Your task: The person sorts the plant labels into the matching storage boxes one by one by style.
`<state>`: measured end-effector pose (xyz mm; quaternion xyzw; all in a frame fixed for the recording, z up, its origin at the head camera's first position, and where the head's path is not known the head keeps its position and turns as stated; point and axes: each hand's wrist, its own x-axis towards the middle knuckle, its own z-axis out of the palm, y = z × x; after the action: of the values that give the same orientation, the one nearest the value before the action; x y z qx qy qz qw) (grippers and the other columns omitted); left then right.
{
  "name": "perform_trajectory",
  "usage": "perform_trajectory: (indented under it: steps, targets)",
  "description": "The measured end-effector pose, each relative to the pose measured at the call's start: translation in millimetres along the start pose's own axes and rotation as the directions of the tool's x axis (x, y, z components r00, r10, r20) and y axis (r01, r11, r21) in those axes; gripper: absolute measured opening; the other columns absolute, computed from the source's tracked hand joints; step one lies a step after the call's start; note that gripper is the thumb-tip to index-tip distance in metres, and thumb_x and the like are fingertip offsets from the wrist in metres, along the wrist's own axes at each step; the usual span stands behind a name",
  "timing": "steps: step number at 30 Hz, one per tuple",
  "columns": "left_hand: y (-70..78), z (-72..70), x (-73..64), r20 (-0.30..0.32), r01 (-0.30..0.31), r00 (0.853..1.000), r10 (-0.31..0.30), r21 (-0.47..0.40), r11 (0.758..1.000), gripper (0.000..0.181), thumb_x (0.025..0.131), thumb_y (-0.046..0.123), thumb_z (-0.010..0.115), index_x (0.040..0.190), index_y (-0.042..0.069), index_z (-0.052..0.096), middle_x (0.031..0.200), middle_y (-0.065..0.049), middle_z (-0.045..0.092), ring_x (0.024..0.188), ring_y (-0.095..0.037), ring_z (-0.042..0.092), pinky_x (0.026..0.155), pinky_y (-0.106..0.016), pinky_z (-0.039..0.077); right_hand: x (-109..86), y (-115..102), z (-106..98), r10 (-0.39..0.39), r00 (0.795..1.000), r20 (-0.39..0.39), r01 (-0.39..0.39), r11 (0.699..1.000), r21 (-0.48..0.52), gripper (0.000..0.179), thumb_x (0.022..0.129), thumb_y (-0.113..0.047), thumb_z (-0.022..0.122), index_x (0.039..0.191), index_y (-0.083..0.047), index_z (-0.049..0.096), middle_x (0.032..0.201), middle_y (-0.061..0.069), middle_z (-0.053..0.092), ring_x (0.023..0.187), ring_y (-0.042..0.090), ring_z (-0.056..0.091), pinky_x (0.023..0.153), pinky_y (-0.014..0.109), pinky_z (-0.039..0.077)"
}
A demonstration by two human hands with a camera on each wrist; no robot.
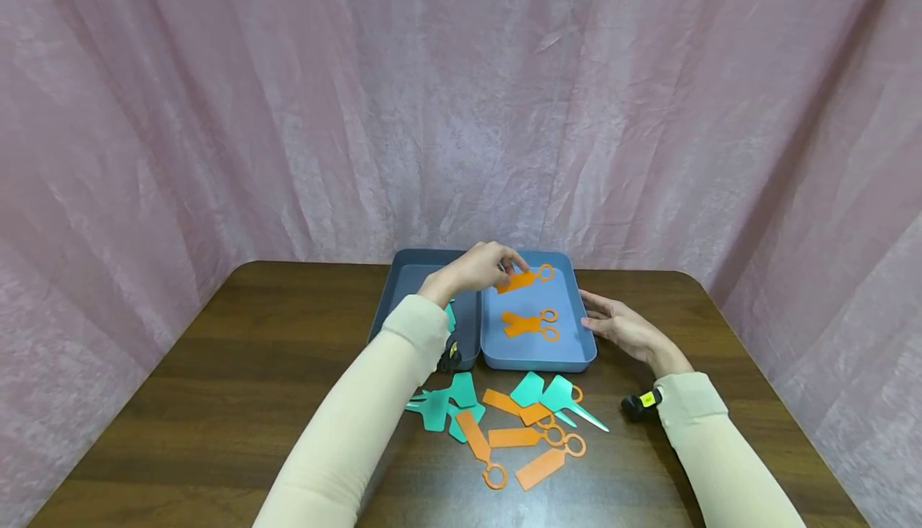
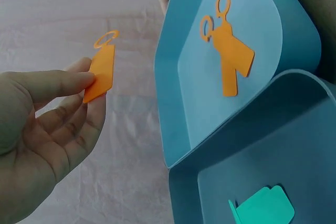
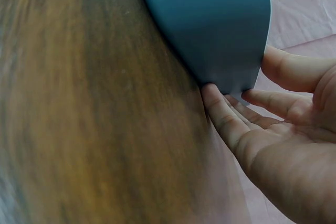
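**Orange tag [image 1: 515, 282] poised over the lighter blue tray [image 1: 533, 357]**

The left hand [image 1: 481, 266] pinches the tag above two crossed orange tags [image 1: 524, 325] lying inside. The right hand [image 1: 628, 330] rests lightly extended fingers against the tray's outer side. Sorting by colour seems under way; the next move likely calls for lowering the tag and letting go.

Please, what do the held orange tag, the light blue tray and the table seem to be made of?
Orange tag: probably matte plastic; thin, flat, evenly coloured. Light blue tray: perhaps smooth plastic or painted metal; even colour, thin walls. Table: wood or wood-look laminate, slightly glossy; brown grain, soft sheen.
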<state>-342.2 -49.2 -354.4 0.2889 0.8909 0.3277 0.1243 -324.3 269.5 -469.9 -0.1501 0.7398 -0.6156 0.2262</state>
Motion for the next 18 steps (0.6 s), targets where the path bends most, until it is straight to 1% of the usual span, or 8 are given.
perform_trajectory:
  steps: [4,8,13,15,18]
  targets:
    - [0.6,4.0,5.4,0.011,0.002,1.0,-0.002,-0.002,1.0,0.037,0.101,-0.005,0.057,0.133,0.009,0.071,0.113,-0.011,0.069,0.089,-0.027,0.07,0.074,-0.027,0.054,0.0,-0.3,0.1,0.003,1.0,-0.004,-0.003,1.0,0.002,0.073,0.107,-0.001,0.051,0.165,0.002,0.006,0.171,0.027,0.007,0.154,0.048,0.018,0.101,0.024,0.049]
    - [1.6,8.5,9.4,0.025,-0.006,1.0,0.006,0.005,1.0,0.038,0.101,-0.006,0.056,0.133,0.007,0.071,0.114,-0.013,0.069,0.09,-0.031,0.071,0.07,-0.026,0.051,0.5,-0.3,-0.3,0.008,1.0,-0.008,-0.008,1.0,0.001,0.073,0.107,-0.001,0.05,0.165,0.003,0.006,0.171,0.027,0.007,0.154,0.048,0.018,0.103,0.025,0.048]
    - [4.2,12.3,12.8,0.034,-0.012,0.999,0.011,0.025,1.0,0.039,0.1,-0.006,0.057,0.133,0.008,0.071,0.115,-0.012,0.07,0.088,-0.028,0.07,0.065,-0.024,0.046,0.6,0.3,-0.6,0.015,1.0,-0.012,-0.015,1.0,-0.007,0.072,0.108,-0.001,0.05,0.165,0.003,0.005,0.171,0.026,0.006,0.154,0.048,0.018,0.109,0.03,0.046]
    - [4.2,13.3,14.2,0.035,-0.013,0.999,0.012,0.025,1.0,0.039,0.1,-0.006,0.057,0.132,0.008,0.071,0.115,-0.011,0.07,0.088,-0.027,0.07,0.065,-0.024,0.045,0.4,0.0,-0.3,0.019,1.0,-0.014,-0.019,1.0,-0.009,0.072,0.108,-0.001,0.049,0.165,0.002,0.005,0.171,0.026,0.006,0.154,0.048,0.018,0.111,0.033,0.044]
    - [3.7,15.5,16.3,0.038,-0.014,0.999,0.013,0.022,1.0,0.039,0.099,-0.007,0.057,0.132,0.008,0.072,0.113,-0.01,0.071,0.089,-0.028,0.07,0.066,-0.023,0.046,0.3,0.8,-0.3,0.019,1.0,-0.012,-0.019,1.0,-0.005,0.072,0.108,-0.001,0.049,0.165,0.002,0.006,0.171,0.026,0.006,0.154,0.048,0.018,0.111,0.033,0.044]
